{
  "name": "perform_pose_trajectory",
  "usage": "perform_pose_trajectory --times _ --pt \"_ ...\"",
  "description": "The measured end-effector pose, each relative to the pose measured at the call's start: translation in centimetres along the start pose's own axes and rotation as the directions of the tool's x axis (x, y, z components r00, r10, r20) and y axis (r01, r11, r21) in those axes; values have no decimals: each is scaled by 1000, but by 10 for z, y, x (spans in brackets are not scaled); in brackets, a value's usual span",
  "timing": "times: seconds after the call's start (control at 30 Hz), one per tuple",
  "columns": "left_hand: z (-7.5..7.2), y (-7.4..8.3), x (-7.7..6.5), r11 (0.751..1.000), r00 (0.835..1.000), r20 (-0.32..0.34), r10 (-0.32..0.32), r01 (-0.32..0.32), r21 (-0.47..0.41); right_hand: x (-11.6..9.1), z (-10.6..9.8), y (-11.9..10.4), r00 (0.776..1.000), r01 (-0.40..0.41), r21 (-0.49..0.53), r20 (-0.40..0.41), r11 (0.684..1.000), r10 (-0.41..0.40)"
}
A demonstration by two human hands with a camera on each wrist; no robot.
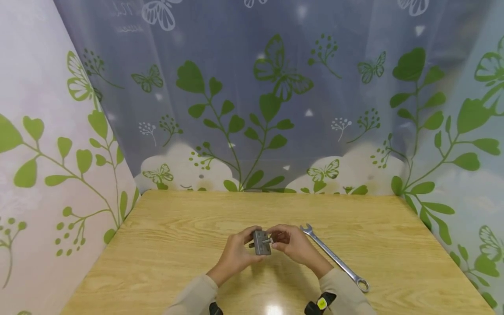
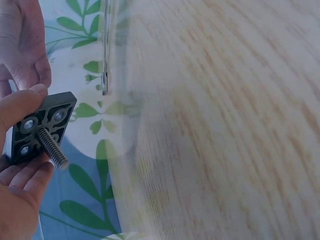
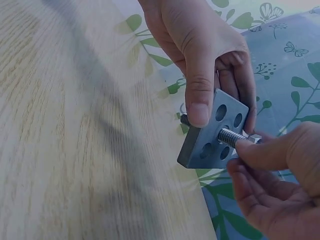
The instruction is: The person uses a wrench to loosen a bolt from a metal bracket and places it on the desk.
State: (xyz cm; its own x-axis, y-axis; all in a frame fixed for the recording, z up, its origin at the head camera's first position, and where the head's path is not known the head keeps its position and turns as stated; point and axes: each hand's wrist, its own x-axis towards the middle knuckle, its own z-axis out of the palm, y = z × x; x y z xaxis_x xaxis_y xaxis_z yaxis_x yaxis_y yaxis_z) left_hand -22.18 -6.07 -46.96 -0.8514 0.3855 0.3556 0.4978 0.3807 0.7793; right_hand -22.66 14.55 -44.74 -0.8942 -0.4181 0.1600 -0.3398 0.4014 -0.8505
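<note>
One four-holed grey block [image 1: 260, 250] sits above the bench [image 1: 177, 245], its edges gripped by the left hand [image 1: 237, 253]; one threaded bolt [image 3: 231, 137] passes through its centre, pinched near its head by the right hand [image 1: 294, 245]. One combination wrench [image 1: 334, 257] lies on the bench beside the right sleeve [image 1: 346, 294]. One butterfly-print cloth [image 1: 236, 43] behind carries pale lettering [image 1: 127, 8] at upper left, too faint to read.

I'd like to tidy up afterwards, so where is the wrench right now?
In the head view, the wrench lies slantwise on the table, to the right of the right hand, its ring end beside the right sleeve.
</note>
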Motion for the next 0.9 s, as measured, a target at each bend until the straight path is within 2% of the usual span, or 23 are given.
perform_pose_trajectory --times 0.1,0.23,0.47,0.6,0.8,0.9 --pt "-1 0 0 1000 1000 -2 9 -9 2 1 -3 -1 997 -67 -23 36 997 68" --pt "-1 -1 1 1000 1000 3 8 -8 -16 0 -6 -2 984 -162 10 74 987 161" --pt "-2 -2 1 1000 1000 6 4 -4 -28 4 -2 -5 972 -231 61 56 971 228" --pt "-3 0 1 1000 1000 7 9 -9 -25 6 -2 -4 983 -178 15 54 984 177" --pt "-4 1 0 1000 1000 11 19 -18 -16 4 -3 -2 999 7 -79 40 997 -4" --pt "-5 0 0 999 1000 10 28 -28 -16 4 -3 -3 998 56 -77 37 995 -53"
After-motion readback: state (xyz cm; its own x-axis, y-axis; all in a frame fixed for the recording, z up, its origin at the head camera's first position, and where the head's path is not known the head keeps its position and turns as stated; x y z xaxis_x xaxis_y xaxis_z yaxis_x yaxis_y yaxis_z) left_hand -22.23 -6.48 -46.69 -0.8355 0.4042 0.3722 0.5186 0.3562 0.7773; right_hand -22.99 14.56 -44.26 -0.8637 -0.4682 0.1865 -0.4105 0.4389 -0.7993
